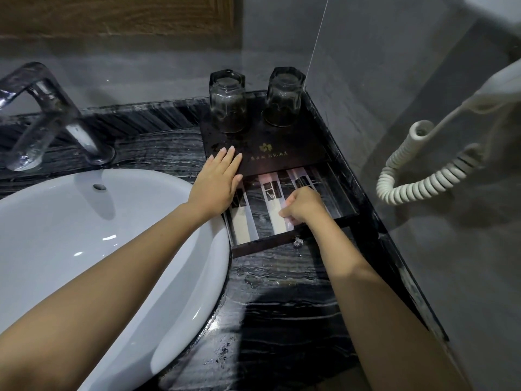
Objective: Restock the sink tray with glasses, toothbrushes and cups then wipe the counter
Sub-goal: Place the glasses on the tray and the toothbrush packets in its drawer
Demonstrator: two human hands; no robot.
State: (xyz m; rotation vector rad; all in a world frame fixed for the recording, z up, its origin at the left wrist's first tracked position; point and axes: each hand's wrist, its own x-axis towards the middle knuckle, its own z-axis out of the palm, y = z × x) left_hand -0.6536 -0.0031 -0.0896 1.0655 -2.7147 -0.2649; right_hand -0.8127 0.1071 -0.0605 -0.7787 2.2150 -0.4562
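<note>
While the chrome faucet (42, 114) and white basin (84, 235) sit idle at the left, the left hand (217, 182) lies flat, fingers spread and holding nothing, on the front corner of the dark amenity tray (282, 136), apparently steadying it. Two upturned glasses (227, 101) stand at the tray's back edge. Below the lid the drawer (253, 248) is pulled out, with three long packets in it, probably toothbrush kits: one at the left (242, 221), one in the middle (275, 204) and one at the right (300, 177). The right hand (303, 206) is curled, fingers pinched on the middle packet's near end. Stocking the toothbrushes seems the step in hand; next, I judge, the packet needs squaring, the drawer pushing shut by its knob (297, 242), then wiping the wet marble counter (282, 292). At far right hangs a coiled cord (423, 187).
</note>
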